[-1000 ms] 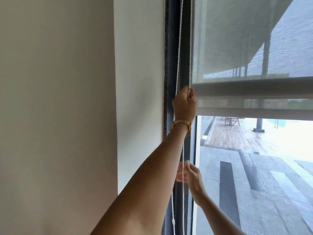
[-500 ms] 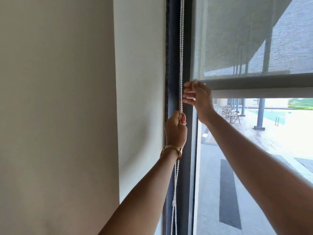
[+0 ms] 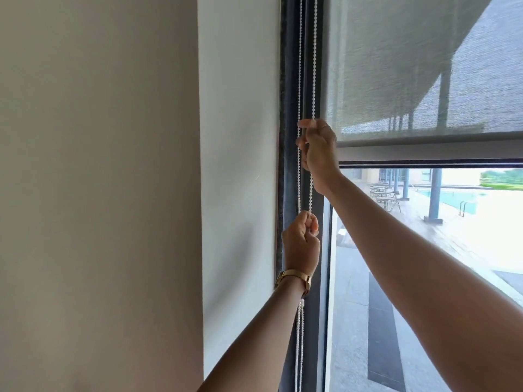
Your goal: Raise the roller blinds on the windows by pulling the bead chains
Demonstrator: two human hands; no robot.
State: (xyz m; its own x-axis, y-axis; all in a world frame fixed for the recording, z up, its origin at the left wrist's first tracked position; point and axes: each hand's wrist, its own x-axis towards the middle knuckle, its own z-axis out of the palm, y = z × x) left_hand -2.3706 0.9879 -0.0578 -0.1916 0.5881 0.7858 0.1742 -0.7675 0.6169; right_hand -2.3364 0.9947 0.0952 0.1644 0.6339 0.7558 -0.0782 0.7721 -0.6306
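A white bead chain (image 3: 314,66) hangs in two strands along the dark window frame (image 3: 288,80). My right hand (image 3: 318,149) is raised beside the blind's lower left corner, fingers closed on the right strand. My left hand (image 3: 301,244), with a gold watch at the wrist, is fisted on the chain lower down. The grey mesh roller blind (image 3: 410,66) covers the upper window; its bottom bar (image 3: 430,152) sits just above a horizontal frame bar.
A beige wall (image 3: 99,193) and white reveal (image 3: 237,165) fill the left. Through the glass (image 3: 368,306) lie a paved terrace, chairs, pillars and a pool. The chain's loose end hangs below my left wrist.
The blind's bottom bar has risen. My left hand has pulled the chain down from beside the bar. My right hand came up from below and closed on the chain above the left.
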